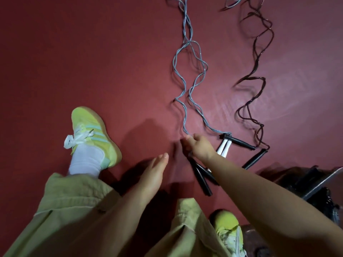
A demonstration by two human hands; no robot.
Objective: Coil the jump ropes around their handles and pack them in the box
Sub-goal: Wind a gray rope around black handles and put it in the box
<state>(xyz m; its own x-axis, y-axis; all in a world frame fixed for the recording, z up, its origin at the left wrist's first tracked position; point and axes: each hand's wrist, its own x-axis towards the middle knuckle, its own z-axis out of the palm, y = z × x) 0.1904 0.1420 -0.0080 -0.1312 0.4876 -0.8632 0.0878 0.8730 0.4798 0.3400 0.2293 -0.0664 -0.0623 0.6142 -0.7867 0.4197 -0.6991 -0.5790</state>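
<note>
A: Item one, the grey jump rope (pixel 187 75): a thin glossy cord, doubled and kinked in waves, lying on the dark red floor (pixel 92 62) and running away from the person toward the top edge.

B: And the handles?

A: The right hand (pixel 196 147) is gripping the black handles (pixel 201 175), fingers curled round them, thumb pressing the grey cord near its end. The handles are slanting down below the wrist.

B: Item two?

A: The dark jump rope (pixel 258 71), near-black, equally wavy, lying just right of the grey one. Its black handles (pixel 254 160) are resting on the floor beside a pair of white handles (pixel 224 147).

B: The left hand (pixel 154 175)?

A: Hanging relaxed, fingers straight, holding nothing.

B: The box?

A: A dark container (pixel 315 186) is sitting at the right edge; possibly it, but too blurred to tell.
</note>
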